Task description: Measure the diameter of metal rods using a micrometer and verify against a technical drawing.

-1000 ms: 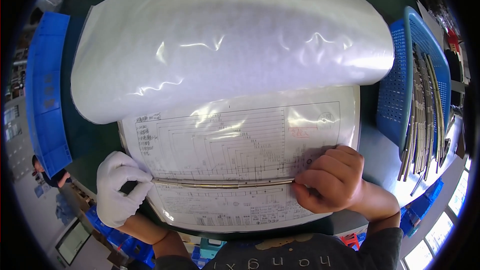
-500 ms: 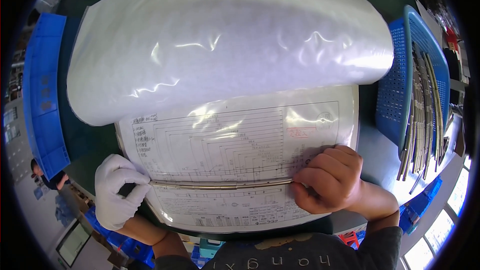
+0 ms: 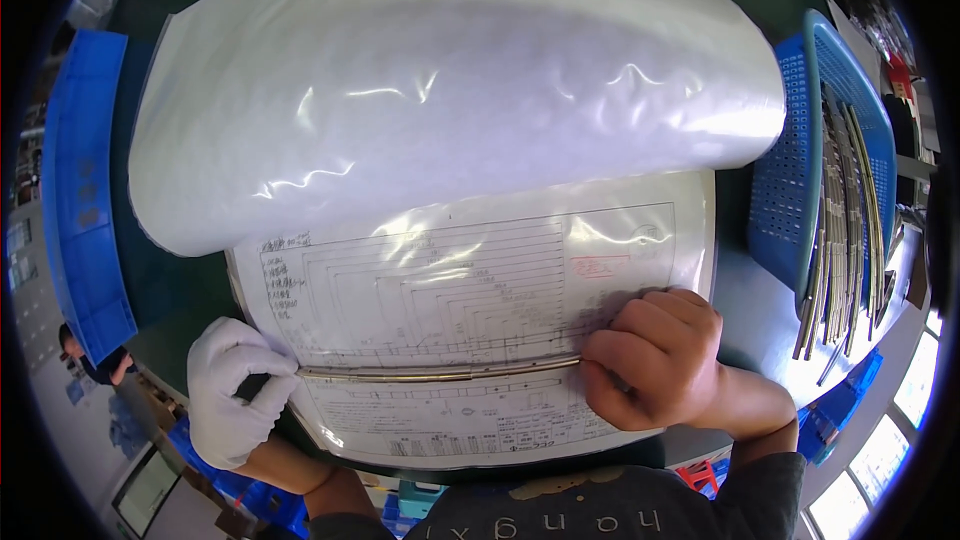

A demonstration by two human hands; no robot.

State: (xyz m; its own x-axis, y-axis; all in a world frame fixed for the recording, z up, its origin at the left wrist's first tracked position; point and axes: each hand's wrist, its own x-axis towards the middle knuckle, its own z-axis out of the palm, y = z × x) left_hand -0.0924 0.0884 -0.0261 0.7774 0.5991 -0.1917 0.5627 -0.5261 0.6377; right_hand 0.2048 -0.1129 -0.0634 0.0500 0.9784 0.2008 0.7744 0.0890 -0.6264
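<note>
A thin brass-coloured metal rod lies crosswise over a technical drawing in a clear plastic sleeve. My left hand, in a white glove, pinches the rod's left end between thumb and fingers. The bare fingers of my right hand are closed on its right end, and that tip is hidden in the grip. Along the rod, the drawing's printed strip and dimension lines run nearly parallel to it. Above, a large glossy plastic-covered sheet curls back over the drawing's upper part.
To the right, a blue perforated basket holds several long thin metal rods that stick out toward me. At the left stands a blue plastic bin on the dark green table. A person shows beyond the left edge.
Both hands keep their hold on the rod, which stays almost in place over the drawing. The view has shifted very slightly; glare on the sleeve differs a little.
</note>
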